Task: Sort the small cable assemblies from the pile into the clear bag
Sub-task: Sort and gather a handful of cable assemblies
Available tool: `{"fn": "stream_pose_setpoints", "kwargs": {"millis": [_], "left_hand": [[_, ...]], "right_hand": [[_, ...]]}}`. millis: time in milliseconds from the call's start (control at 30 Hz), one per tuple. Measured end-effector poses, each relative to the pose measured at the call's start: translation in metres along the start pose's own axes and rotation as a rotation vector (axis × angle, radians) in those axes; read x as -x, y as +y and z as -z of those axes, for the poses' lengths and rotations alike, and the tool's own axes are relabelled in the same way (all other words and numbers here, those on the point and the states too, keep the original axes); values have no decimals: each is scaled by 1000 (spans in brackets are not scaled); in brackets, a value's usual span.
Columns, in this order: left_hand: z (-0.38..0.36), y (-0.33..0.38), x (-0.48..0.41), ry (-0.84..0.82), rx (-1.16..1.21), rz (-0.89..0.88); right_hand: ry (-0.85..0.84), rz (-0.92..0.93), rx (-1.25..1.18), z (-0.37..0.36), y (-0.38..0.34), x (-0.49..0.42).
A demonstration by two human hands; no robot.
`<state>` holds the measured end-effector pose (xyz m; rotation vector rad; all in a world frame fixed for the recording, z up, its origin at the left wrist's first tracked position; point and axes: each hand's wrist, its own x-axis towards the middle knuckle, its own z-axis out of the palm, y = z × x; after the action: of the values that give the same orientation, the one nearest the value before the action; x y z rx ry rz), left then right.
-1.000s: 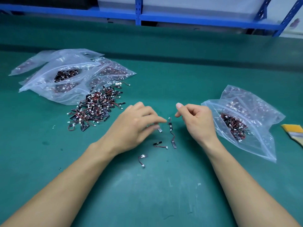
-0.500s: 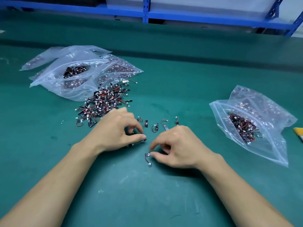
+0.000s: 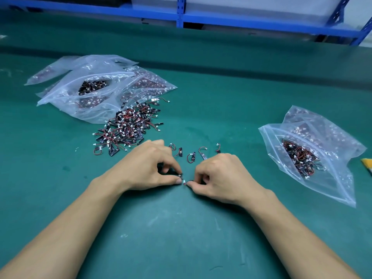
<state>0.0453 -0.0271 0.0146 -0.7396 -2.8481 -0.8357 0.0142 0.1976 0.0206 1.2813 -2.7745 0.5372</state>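
Where your two hands meet low on the green-matted desk (image 3: 181,234), one small cable assembly of black strip, thin red wire and white connector (image 3: 182,179) is caught between them. Your left hand (image 3: 149,166) pinches its dark end between curled thumb and forefinger. Your right hand (image 3: 219,178) pinches the wire just beside the white connector in the same way. The fingertips of the two hands almost touch, and the piece is too small to show more.

Just beyond your knuckles, four loose cable assemblies (image 3: 191,157) lie in a ragged row on the desk, apart from one another.

Farther out to your left is the tangled pile of black-and-red cable assemblies (image 3: 128,127). Its far edge touches a heap of crumpled clear plastic bags (image 3: 96,87) that hold more of the same parts.

Well apart on your right lies the clear plastic zip bag (image 3: 330,178), its mouth facing you and a dark clump of assemblies inside. A yellow object (image 3: 366,164) is cut off by the right edge just past it.

Blue metal shelving (image 3: 181,16) runs along the back of the desk.
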Motion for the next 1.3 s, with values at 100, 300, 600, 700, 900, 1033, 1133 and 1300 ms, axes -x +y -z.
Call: {"fn": "stream_pose_setpoints", "kwargs": {"millis": [100,300,600,700,900,1033,1133,1300], "left_hand": [[1,1,0,-14,33,-34],[14,-4,5,90,62,10],[28,-23,16,-15,126,154],[27,-24,16,-50,123,160],[26,-27,16,-56,113,201],[23,-28,15,-24,93,230],[19,-25,13,-3,63,224],[17,-20,12,48,14,214]], "right_hand": [[56,-40,19,-4,-1,-3],[122,-122,-61,-1,3,-1],[-46,-115,-117,18,22,2],[-78,-137,-94,19,25,2],[-144,-169,-56,24,31,6],[-123,-182,-71,26,31,6],[-55,-170,-103,24,28,5],[-36,-60,-114,15,13,2]]}}
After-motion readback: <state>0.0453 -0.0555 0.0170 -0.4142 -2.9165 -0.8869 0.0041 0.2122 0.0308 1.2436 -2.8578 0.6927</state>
